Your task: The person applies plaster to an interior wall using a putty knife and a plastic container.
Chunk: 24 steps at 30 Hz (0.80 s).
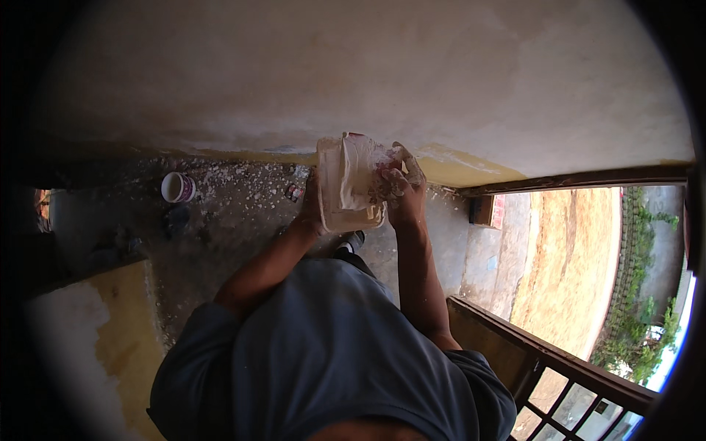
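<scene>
A translucent rectangular plastic tub (329,184), smeared with pale putty, is held up in front of me. My left hand (313,202) is closed on its left side, with the fingers partly hidden behind it. Over the tub's right part lies a wide putty knife (358,175), its blade coated in creamy putty. My right hand (406,187) grips the knife at its right end, with putty smeared over the fingers. Just beyond both hands stands a plastered wall (353,81).
White crumbs of plaster litter the grey floor (243,242) along the wall's foot. A white bucket (177,187) stands at the left. At the right are an opening with a dark frame (581,176), a small brown box (482,210) and a barred window (573,404).
</scene>
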Available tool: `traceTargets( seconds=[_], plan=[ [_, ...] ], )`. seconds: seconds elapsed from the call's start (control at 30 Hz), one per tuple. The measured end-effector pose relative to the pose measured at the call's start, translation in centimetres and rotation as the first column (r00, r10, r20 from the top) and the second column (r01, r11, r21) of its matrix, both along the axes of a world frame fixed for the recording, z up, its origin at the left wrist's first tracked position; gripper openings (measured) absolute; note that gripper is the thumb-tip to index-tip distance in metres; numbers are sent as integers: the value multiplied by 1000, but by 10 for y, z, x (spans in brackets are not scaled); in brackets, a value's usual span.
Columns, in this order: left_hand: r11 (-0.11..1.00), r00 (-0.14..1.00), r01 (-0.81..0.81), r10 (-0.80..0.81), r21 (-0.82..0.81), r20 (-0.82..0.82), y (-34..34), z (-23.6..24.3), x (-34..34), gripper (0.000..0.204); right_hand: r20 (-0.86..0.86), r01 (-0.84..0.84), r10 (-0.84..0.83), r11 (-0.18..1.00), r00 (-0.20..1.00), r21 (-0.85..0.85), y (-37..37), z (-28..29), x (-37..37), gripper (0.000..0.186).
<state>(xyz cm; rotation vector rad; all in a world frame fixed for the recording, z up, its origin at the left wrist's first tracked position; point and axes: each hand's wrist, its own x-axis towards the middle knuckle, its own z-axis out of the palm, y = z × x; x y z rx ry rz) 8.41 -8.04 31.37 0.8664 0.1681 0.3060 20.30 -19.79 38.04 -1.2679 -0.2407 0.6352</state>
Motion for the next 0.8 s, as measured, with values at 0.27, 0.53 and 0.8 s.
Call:
traceTargets(
  seconds=[0.27,0.53,0.8],
  plan=[
    [754,988,-145,143,-641,-56,29,18,-4,76,-405,269,-133,915,905,300,-28,10,76,19],
    [808,958,-154,262,-569,113,48,23,-29,85,-305,408,-280,736,910,541,-58,31,181,26],
    [865,956,-242,291,-440,46,43,41,-34,85,-31,208,-215,890,976,406,-26,168,261,15]
  ],
)
